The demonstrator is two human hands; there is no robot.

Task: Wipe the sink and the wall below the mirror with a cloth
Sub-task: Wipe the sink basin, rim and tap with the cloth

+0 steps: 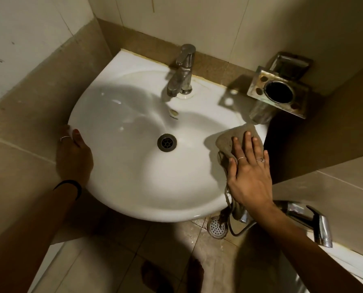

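- Wiping is under way on the sink (134,187): the right hand (250,176) lies flat, fingers spread, and presses the cloth (225,142) against the right rim, near the metal tumbler holder (279,96).
- Cloth position: partly under the right palm, with a frayed tail hanging over the front-right edge of the sink toward the floor drain (217,228).
- Left hand (74,153): it rests on the left rim with the thumb on top. The fingers go behind the edge, so whether they curl around it cannot be told; it holds no cloth.
- Basin state: the bowl around the drain (167,142) looks clean and glossy, but glare and shadow make it hard to say which zones are already wiped.
- Probably outstanding on the sink: the ledge around the tap (181,72) and the back edge, where a yellowish seam line shows.
- Outstanding wall work: the tiled wall (197,22) behind the tap is untouched by the cloth at this moment. The mirror is outside the view.
- Judgement: the task appears to be in its sink phase, with the wall phase not yet begun.
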